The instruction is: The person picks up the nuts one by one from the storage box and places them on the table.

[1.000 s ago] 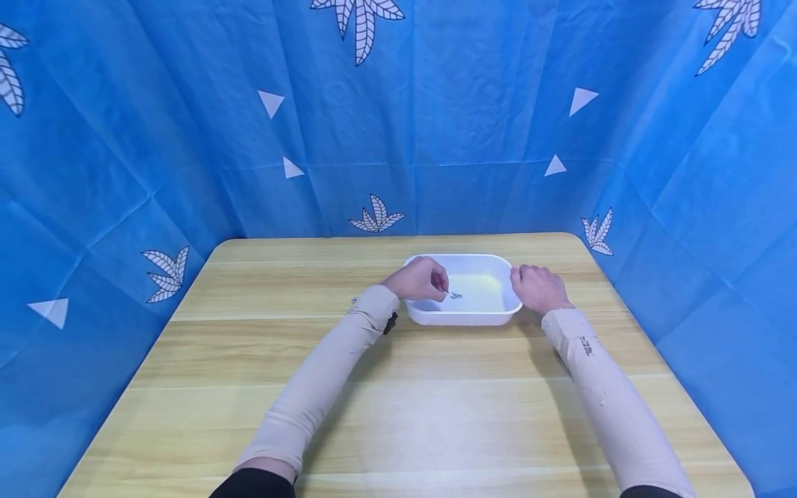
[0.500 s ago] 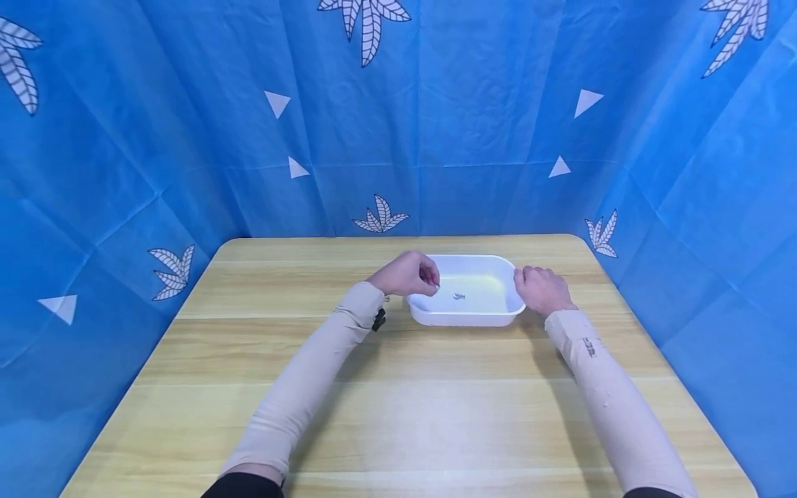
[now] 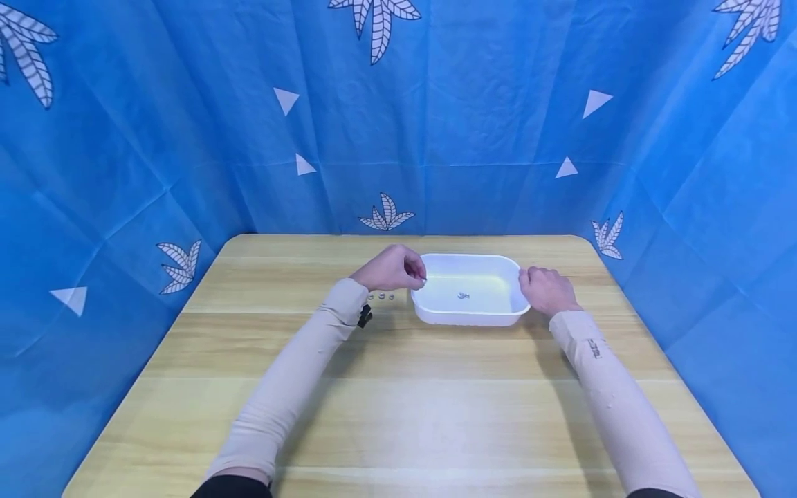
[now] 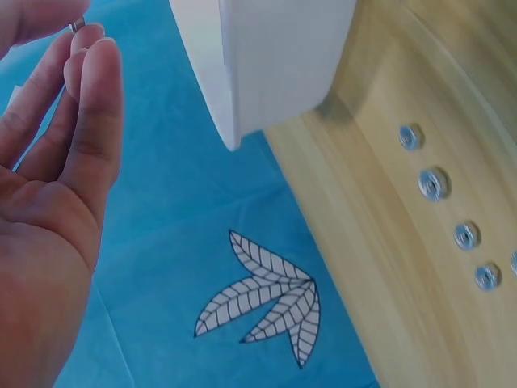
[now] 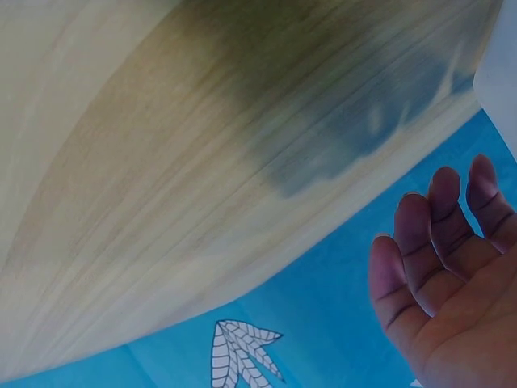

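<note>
In the head view, my left hand (image 3: 391,268) is over the left rim of a white tray (image 3: 473,319). Thumb and fingertips pinch a small metal nut (image 4: 77,24), seen edge-on in the left wrist view. More small shiny pieces (image 3: 463,295) lie together on the tray floor. My right hand (image 3: 548,289) holds the tray's right end by the rim. In the right wrist view its fingers (image 5: 414,234) are bent beside the tray wall (image 5: 499,77); the thumb is hidden.
Several round metal nuts (image 4: 434,184) of differing size lie in a loose row on the wooden table (image 3: 436,415), left of the tray. Blue patterned cloth (image 3: 473,124) hangs behind the table and along its sides.
My left hand has drawn back leftward from above the tray's inside to its left rim, still pinching the nut. Nuts beside the tray have come into sight. The right hand keeps its hold.
</note>
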Action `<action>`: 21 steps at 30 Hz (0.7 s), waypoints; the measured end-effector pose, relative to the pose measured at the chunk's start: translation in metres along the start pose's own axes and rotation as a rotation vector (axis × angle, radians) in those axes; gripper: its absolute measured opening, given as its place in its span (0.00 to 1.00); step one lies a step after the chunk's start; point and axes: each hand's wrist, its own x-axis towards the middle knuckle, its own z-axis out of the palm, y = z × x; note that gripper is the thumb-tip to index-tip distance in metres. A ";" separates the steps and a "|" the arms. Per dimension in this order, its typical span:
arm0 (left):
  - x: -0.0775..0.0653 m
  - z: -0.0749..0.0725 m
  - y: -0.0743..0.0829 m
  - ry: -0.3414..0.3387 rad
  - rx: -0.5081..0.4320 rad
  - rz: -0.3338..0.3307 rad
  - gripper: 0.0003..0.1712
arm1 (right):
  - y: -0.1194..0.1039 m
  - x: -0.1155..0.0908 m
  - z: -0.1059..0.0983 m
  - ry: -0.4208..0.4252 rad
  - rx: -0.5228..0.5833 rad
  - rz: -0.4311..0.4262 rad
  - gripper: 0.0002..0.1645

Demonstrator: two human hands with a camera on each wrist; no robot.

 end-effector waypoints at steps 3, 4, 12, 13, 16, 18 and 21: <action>-0.003 -0.003 -0.003 0.013 -0.003 -0.012 0.04 | 0.000 -0.001 0.000 -0.002 0.002 -0.002 0.41; -0.004 -0.004 -0.005 0.018 -0.002 -0.013 0.04 | 0.000 -0.001 -0.001 -0.002 0.002 -0.003 0.41; -0.014 -0.012 -0.014 0.047 0.000 -0.010 0.05 | -0.001 -0.002 -0.001 0.003 -0.003 -0.006 0.42; -0.015 -0.013 -0.015 0.050 0.000 -0.014 0.05 | -0.001 -0.001 -0.001 0.002 -0.003 -0.006 0.42; -0.018 -0.015 -0.019 0.056 -0.003 -0.034 0.05 | -0.001 -0.001 -0.001 -0.005 -0.003 -0.004 0.42; -0.021 -0.017 -0.023 0.054 -0.010 -0.044 0.05 | -0.001 0.000 -0.001 -0.009 -0.003 -0.003 0.42; -0.024 -0.018 -0.029 0.053 -0.013 -0.050 0.04 | -0.001 0.000 0.000 -0.010 -0.005 -0.002 0.42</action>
